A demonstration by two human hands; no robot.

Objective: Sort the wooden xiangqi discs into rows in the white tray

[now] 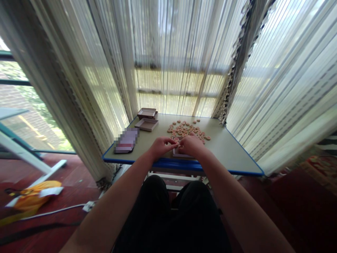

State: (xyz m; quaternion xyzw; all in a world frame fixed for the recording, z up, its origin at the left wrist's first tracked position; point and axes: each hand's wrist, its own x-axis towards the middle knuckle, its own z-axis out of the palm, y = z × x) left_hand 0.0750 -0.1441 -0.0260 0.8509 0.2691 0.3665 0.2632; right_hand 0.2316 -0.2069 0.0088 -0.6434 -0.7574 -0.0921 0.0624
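Observation:
An open shallow box [181, 154] stands at the table's front edge, between and under my hands. My left hand [160, 147] reaches in from the left, thumb and forefinger closed at the edge of a round Chinese chess piece [176, 139] with red marking. My right hand [192, 144] bends down over the box's right part, its fingers curled. What those fingertips hold, if anything, is hidden. Just beyond the hands lies a loose spread of several round tan chess pieces [185, 128], many with red marks.
Shallow trays [146, 124] lie at the table's back left, some stacked [147, 112]. A phone-like flat object [126, 140], partly blurred out, lies at the left edge. The table [226, 151] has a blue rim. Curtains [179, 52] hang behind it; my knees [158, 191] are below.

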